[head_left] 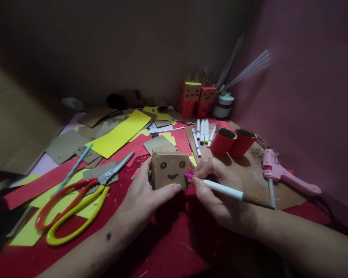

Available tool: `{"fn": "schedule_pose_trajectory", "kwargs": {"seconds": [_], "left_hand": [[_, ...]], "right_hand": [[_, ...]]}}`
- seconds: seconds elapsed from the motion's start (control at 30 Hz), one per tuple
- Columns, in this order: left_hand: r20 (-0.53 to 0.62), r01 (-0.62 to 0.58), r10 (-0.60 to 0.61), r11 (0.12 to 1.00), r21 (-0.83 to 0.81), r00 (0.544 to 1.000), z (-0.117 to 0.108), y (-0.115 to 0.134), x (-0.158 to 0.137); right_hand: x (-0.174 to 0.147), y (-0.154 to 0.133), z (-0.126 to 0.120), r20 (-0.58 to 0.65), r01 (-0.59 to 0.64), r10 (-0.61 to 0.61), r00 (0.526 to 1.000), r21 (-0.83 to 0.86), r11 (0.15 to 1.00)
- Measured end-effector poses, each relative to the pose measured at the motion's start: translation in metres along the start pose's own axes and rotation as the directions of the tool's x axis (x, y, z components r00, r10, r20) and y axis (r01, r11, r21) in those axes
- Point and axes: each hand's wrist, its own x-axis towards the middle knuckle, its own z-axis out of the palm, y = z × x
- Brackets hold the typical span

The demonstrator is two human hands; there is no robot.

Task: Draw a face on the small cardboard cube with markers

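My left hand (149, 193) grips a small cardboard block (176, 160) from its left side and lower edge. Two dark eyes, a smiling mouth and a pink cheek patch on the left are drawn on its front. In my right hand (213, 185) is a white double-ended marker (223, 188) with a pink tip and a brown tip. The pink tip is at the right side of the drawn face; whether it touches cannot be made out. Beyond the hands, several white markers (202, 131) lie beside red-covered cardboard tubes (223, 141).
Open scissors (104, 177) and a pencil (75, 166) lie left on paper and cardboard scraps (121, 133). A pink glue gun (287, 175) is at right. Red cardboard figures with drawn faces (191, 92) stand at the back beside a jar (224, 105) and clear sticks (251, 69).
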Motion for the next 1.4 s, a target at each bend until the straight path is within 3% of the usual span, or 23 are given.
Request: {"fn": "schedule_pose_trajectory", "kwargs": {"seconds": [0.43,0.63,0.9,1.4], "left_hand": [[-0.023,0.000,0.000,1.000,0.018,1.000,0.0009,0.0002,-0.0008],[-0.012,-0.006,0.007,1.000,0.024,1.000,-0.0006,-0.0016,0.0010],[-0.018,-0.001,0.002,0.999,0.046,1.000,0.0000,0.0010,-0.0004],[0.006,-0.004,0.004,0.999,0.032,1.000,-0.0011,-0.0023,0.0016]], "right_hand": [[-0.0003,-0.0021,-0.0026,0.051,0.019,-0.019,0.999,-0.016,1.000],[-0.0002,-0.0010,-0.0001,-0.018,0.000,-0.001,1.000,-0.001,1.000],[0.0017,-0.0054,-0.0026,0.048,0.002,-0.001,0.999,-0.020,1.000],[0.0013,-0.0031,-0.0018,0.005,0.002,-0.002,1.000,0.004,1.000]]}}
